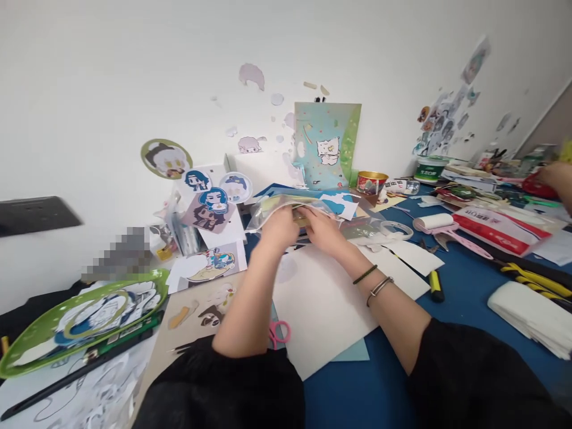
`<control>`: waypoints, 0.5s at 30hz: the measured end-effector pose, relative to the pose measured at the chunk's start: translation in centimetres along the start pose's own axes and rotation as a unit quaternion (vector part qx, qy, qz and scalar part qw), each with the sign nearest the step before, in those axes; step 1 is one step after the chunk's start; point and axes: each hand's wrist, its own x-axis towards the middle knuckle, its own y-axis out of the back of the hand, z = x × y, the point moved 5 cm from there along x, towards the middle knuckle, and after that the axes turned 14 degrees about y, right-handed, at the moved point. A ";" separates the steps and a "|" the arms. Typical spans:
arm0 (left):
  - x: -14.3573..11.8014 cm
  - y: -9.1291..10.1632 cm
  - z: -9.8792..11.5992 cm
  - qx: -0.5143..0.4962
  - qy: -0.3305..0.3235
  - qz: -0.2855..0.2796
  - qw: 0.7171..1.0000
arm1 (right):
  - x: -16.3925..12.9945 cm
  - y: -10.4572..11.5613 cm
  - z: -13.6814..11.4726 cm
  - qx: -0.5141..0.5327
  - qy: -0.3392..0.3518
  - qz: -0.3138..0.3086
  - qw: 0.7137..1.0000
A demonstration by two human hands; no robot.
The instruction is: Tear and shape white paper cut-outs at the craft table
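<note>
A clear plastic bag point(256, 219) lies at the back of the desk, in front of the wall, with papers or cutouts inside that I cannot make out. My left hand point(280, 227) is closed at the bag's mouth, its fingertips partly hidden. Close beside it, my right hand point(323, 230) also has its bent fingers on the bag's opening. Beneath my wrists lies a large white sheet of paper point(322, 298). Pink-handled scissors point(280, 332) poke out by my left forearm. A blue-and-white paper piece point(342, 205) rests right of the bag.
On the left is a green tray point(18, 366) of paper cutouts. To the right lie a yellow-and-black marker point(436, 286), a pink lint roller point(435, 223), a red-and-white pack point(496, 231) and a stack of white tissues point(527, 316). Another person's hand point(556, 179) shows at the far right.
</note>
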 end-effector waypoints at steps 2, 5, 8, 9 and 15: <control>0.5 0.8 -0.8 -0.002 -0.036 -0.035 0.999 | 0.7 0.5 0.2 0.028 -0.010 0.003 1.000; 0.7 1.3 -1.7 0.008 -0.041 -0.059 0.997 | 2.7 1.3 -0.1 0.060 -0.022 -0.002 0.998; 0.7 1.1 -1.7 0.023 -0.037 -0.062 0.997 | 4.9 2.2 -0.8 0.090 -0.016 -0.013 0.996; 0.7 0.9 -1.6 0.030 -0.035 -0.062 0.997 | 5.4 2.5 -1.0 0.102 -0.014 -0.025 0.994; 0.6 -0.2 -1.2 0.079 0.004 -0.073 0.994 | 4.2 4.7 0.3 0.126 -0.062 -0.121 0.983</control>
